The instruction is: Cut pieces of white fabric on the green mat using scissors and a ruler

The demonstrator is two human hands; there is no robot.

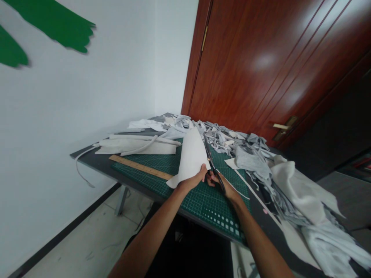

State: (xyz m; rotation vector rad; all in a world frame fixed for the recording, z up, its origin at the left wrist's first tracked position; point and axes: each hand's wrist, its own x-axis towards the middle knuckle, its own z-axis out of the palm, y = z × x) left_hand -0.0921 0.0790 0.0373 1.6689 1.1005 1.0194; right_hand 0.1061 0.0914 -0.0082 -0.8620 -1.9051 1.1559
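Steadily, we are working over a green cutting mat on a dark table, our left grip pinching a stiff white fabric sheet near its lower edge while our right grip is closing around black-handled scissors. The sheet is rising ahead of the left grip in a tapering point, with a corner jutting out over the mat just left of that grip. The long scissor blades are running forward from the right grip, alongside the sheet's right edge; whether they are spread or shut, we cannot tell. The two grips are nearly touching. Left of both grips, a wooden ruler is lying on the mat, and beyond it long white fabric strips are draped across the table. Ahead of the grips, a heap of grey and white scraps is spreading along the table, while bunched white cloth is spilling over the table to the right of the right grip. Well beyond the grips, a reddish wood door with a brass lever handle is standing ajar, and a white wall bearing a green cut-out shape is running along the left.
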